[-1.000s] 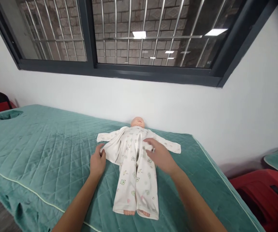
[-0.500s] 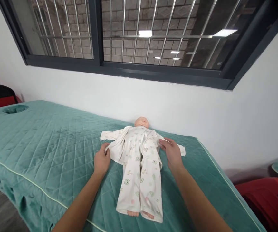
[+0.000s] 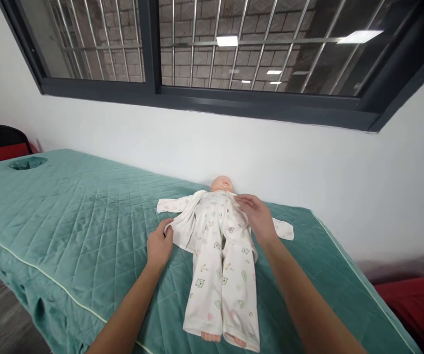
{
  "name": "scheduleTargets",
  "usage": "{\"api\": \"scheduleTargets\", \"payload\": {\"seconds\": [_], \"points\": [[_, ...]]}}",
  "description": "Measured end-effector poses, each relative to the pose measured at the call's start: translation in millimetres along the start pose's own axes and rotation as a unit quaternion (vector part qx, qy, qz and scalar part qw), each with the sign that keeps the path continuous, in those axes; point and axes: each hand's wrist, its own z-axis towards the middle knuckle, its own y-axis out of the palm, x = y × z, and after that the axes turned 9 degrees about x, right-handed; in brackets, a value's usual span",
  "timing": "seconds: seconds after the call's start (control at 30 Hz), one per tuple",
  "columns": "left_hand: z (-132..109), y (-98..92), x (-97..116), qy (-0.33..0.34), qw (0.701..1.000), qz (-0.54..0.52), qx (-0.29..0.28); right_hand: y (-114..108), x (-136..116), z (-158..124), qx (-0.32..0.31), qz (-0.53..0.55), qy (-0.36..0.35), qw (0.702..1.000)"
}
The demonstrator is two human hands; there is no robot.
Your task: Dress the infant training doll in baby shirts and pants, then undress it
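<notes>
A baby doll (image 3: 222,184) lies on its back, head toward the wall and toes showing below the trouser cuffs. It wears white printed trousers (image 3: 206,290) and a white printed baby shirt (image 3: 185,226), whose left-side front panel is spread outward. The edge of that panel is pinched between the thumb and fingers of my left hand (image 3: 160,246). My right hand (image 3: 258,216) rests over the right side of the doll's chest near the collar, fingers stretched out over the shirt; its fingertips partly hide the cloth. Both sleeves stick out sideways.
The doll is on a green quilted bed cover (image 3: 97,226) with a face hole (image 3: 27,162) at the far left. A white wall (image 3: 141,132) and a dark-framed barred window (image 3: 212,105) stand behind. Red items (image 3: 414,300) are beside the bed at right.
My right hand has moved up from the shirt's side to near the collar. My left hand keeps its hold on the shirt panel. The view has shifted slightly.
</notes>
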Motion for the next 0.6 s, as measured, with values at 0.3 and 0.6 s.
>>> {"api": "scheduleTargets", "payload": {"seconds": [0.3,0.6], "points": [[2,-1.8,0,0.007,1.000,-0.002,-0.003,-40,36,-116,-0.004,-0.253,-0.135,0.958],[-1,-5.4,3,0.003,1.000,-0.014,-0.015,-55,36,-117,-0.031,-0.200,-0.072,0.977]]}}
